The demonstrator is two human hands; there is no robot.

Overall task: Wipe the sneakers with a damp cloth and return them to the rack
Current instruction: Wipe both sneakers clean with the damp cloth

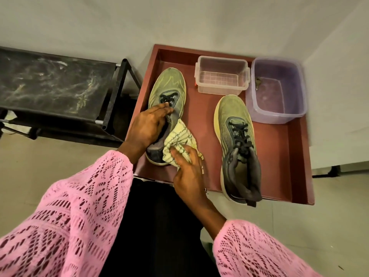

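Note:
Two olive-green sneakers with dark laces lie on a reddish-brown tray. My left hand grips the left sneaker at its collar, fingers reaching over the laces. My right hand holds a pale yellow patterned cloth bunched against the heel side of that sneaker. The right sneaker lies apart, toe pointing away, with a dark sock stuffed in its opening. The black shoe rack stands to the left of the tray.
A clear plastic box and a purple tub with a key inside sit at the tray's far edge. White walls close in behind and on the right. Pale floor tiles surround the tray.

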